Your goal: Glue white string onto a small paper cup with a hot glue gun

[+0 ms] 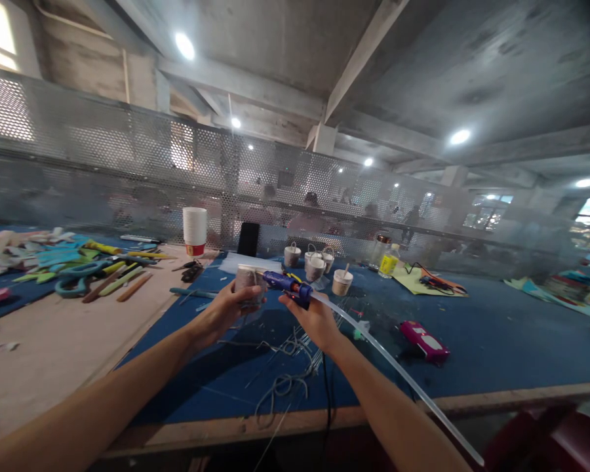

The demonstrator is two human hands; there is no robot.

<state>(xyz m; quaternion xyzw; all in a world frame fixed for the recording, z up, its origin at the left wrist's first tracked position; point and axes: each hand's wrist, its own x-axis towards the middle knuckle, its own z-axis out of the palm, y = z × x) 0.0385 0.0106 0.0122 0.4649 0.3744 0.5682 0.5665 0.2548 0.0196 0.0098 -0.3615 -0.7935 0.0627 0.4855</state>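
My left hand (233, 308) is wrapped round a small grey cup (248, 286), tilted slightly above the blue table. In my right hand (314, 318) is a blue hot glue gun (286, 283), its nozzle pointing left at the cup's upper rim. A long clear glue stick (398, 370) runs out of the gun's back, down to the lower right. Under my hands lie loose grey cord (288, 387) and several thin clear strands. The trigger is mostly hidden by my fingers.
Several small cups with looped handles (315, 267) stand behind, beside a cup with a stick (342, 282). Stacked paper cups (195, 231), a phone (248, 239), scissors (73, 278), a yellow bottle (388, 261) and a magenta box (424, 341) lie around. Perforated metal panels (275, 177) line the back.
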